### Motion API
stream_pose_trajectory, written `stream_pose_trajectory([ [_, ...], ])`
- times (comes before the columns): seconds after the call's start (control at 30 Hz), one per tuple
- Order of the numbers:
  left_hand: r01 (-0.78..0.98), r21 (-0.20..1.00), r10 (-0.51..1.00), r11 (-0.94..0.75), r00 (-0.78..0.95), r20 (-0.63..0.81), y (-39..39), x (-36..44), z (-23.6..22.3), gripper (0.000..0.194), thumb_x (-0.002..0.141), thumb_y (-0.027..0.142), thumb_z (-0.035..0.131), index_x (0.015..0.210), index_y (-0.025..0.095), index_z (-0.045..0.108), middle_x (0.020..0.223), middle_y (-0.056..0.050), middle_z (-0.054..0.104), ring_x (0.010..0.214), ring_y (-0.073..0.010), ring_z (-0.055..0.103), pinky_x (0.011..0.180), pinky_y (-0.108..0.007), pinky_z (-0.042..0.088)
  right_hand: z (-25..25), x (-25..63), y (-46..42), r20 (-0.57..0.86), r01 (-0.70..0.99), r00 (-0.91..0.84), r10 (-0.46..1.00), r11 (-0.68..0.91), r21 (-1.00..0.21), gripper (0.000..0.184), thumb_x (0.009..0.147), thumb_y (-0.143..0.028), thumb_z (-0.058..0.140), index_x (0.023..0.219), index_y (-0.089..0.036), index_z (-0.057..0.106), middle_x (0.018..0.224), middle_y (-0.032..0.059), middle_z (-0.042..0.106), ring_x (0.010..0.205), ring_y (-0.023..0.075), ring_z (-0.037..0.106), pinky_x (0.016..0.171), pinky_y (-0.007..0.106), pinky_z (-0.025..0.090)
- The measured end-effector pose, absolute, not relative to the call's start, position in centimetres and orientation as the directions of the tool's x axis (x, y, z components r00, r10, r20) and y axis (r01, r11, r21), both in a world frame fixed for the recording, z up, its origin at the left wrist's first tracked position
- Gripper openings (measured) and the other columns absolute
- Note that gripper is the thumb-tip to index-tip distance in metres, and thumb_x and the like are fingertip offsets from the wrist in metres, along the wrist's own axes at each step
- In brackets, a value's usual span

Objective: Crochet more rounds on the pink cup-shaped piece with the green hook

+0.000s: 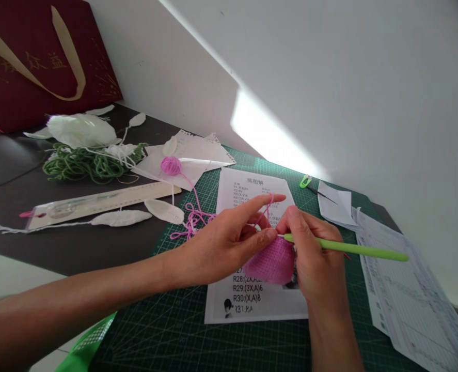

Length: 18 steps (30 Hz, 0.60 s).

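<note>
My left hand (238, 240) pinches the upper edge of a pink crocheted piece (271, 264), its index finger stretched out with pink yarn looped over it. In my right hand (314, 245) is a green-handled crochet hook (364, 250), its metal tip at the top edge of the piece by my left thumb. The piece hangs over a printed pattern sheet (255, 315), whose middle lines are covered by my hands. Loose pink yarn (192, 219) trails from the left hand to a small pink yarn ball (171, 166).
A green cutting mat (167, 330) lies under the sheet. Leftward are a ruler (108, 204), white crocheted leaf shapes (122, 217), green yarn (93, 164) and a red bag (46, 57). On the right are a green stitch marker (305, 181) and written papers (410, 279). A wall rises behind.
</note>
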<state>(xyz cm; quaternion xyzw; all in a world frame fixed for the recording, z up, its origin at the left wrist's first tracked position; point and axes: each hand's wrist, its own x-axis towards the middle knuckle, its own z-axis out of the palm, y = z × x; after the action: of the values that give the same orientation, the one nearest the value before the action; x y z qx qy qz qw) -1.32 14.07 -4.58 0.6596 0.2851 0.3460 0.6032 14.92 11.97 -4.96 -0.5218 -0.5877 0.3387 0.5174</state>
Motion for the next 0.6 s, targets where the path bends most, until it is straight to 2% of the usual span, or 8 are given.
stream_pose_trajectory([
  [0.17,-0.092,0.994,0.778,-0.053,0.621,0.099,14.2,-1.4,-4.5,0.051,0.096,0.032,0.053,0.144,0.019,0.041,0.069,0.005,0.044,0.062,-0.0113,0.039,0.056,-0.024,0.033,-4.9,15.0,12.0,0.242,0.247,0.041,0.969,0.225,-0.943,0.044,0.092,-0.046,0.054,0.058,-0.018,0.05,0.051,-0.0052,0.039,0.047,0.0068,0.031,0.044,0.023,0.024],
  [0.3,-0.143,0.987,0.758,0.076,0.651,0.036,14.3,-1.5,-4.5,0.052,0.096,0.028,0.053,0.145,0.021,0.038,0.077,0.002,0.051,0.063,-0.0108,0.04,0.055,-0.024,0.031,-4.9,15.3,12.2,0.195,0.196,-0.021,0.981,0.196,-0.961,0.045,0.09,-0.047,0.056,0.058,-0.018,0.048,0.052,-0.0056,0.035,0.051,0.0069,0.03,0.046,0.022,0.024],
  [0.43,-0.241,0.958,0.76,0.157,0.648,0.039,14.5,-1.5,-4.6,0.056,0.093,0.026,0.057,0.145,0.023,0.037,0.077,0.002,0.051,0.058,-0.0088,0.037,0.051,-0.022,0.027,-4.9,15.8,12.5,0.056,0.112,-0.169,0.984,0.076,-0.991,0.039,0.085,-0.049,0.063,0.062,-0.019,0.051,0.056,-0.0052,0.039,0.054,0.0078,0.032,0.048,0.022,0.026],
  [0.6,-0.269,0.952,0.807,0.145,0.589,0.043,14.6,-1.5,-4.3,0.059,0.092,0.028,0.06,0.145,0.021,0.036,0.071,0.004,0.05,0.056,-0.0083,0.037,0.05,-0.021,0.027,-4.8,16.5,12.7,-0.112,0.062,-0.251,0.961,-0.099,-0.993,0.028,0.08,-0.044,0.07,0.074,-0.018,0.061,0.064,-0.0027,0.051,0.061,0.0089,0.041,0.053,0.021,0.033],
])
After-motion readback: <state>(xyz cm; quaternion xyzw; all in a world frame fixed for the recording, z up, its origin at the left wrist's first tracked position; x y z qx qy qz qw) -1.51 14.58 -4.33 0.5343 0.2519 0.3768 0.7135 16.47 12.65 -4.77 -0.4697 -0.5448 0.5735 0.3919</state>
